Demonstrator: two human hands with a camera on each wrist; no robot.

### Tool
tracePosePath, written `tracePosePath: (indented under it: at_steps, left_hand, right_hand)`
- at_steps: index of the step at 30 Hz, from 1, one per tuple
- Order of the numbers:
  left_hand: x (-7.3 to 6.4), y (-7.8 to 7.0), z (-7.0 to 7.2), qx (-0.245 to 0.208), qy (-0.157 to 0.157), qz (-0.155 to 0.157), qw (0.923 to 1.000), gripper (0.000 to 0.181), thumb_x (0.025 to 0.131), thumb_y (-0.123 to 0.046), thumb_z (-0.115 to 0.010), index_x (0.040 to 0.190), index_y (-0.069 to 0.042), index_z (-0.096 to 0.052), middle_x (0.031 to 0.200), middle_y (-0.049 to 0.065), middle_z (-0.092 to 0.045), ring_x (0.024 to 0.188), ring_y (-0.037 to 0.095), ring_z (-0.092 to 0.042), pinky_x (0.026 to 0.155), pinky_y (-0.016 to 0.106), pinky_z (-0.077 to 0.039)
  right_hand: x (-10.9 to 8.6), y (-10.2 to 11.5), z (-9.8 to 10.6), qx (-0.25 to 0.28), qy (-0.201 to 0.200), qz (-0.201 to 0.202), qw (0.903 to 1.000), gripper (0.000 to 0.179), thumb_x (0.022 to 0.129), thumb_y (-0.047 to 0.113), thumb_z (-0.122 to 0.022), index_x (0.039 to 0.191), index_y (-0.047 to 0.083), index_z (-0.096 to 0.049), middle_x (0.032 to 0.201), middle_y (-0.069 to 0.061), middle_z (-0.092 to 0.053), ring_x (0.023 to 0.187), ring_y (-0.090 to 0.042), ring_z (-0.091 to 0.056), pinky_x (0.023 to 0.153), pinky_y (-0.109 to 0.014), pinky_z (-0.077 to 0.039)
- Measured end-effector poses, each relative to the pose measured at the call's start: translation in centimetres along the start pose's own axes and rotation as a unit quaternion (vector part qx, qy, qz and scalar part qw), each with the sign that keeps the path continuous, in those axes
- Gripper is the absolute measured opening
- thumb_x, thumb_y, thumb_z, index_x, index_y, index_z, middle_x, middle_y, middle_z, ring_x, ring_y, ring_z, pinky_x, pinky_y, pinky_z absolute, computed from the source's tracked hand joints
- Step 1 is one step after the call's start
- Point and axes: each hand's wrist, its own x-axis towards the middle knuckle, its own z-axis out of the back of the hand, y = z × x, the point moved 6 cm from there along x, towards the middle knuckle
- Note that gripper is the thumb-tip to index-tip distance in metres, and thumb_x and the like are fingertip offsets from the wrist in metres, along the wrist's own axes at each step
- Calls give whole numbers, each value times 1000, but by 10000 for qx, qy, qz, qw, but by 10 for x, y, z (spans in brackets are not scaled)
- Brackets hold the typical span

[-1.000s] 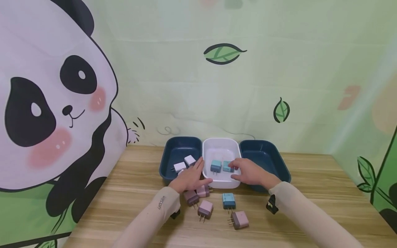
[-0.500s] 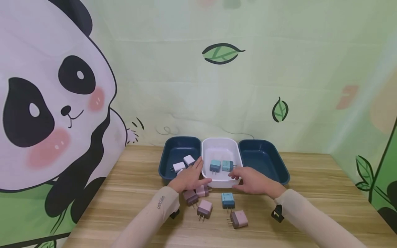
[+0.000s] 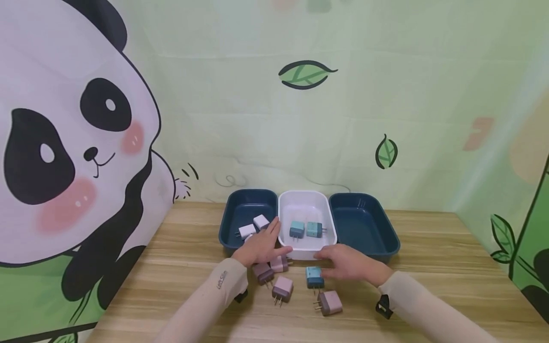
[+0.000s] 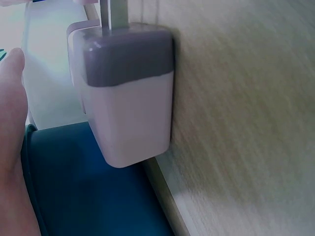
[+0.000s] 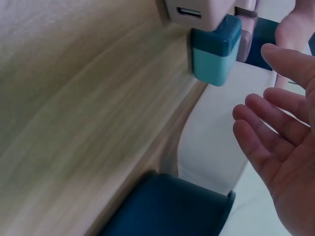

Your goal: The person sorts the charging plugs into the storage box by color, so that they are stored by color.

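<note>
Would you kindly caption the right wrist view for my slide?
A bare right hand near a boxy two-tone teal plug and a white rectangular tray.

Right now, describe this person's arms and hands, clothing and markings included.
The left hand and right hand are gloveless. The left sleeve and right sleeve are long and pale beige; dark lettering marks the left one. A black piece shows under each wrist.
</note>
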Motion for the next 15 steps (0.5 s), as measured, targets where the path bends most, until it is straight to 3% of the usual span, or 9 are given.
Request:
tracePosePath:
  at_steps: [15]
  left_hand:
    - [-1,0,1,-19,6,-22,10000,93,88,-67,-43,152,-8,-10,159,6,-3,139,28,-26,106,44,-32]
  right_hand:
    - [3,2,-14,-93,103,284,9995,43,81,27,-76,116,6,-64,113,-3,-65,102,-13,-59,88,-34,-49]
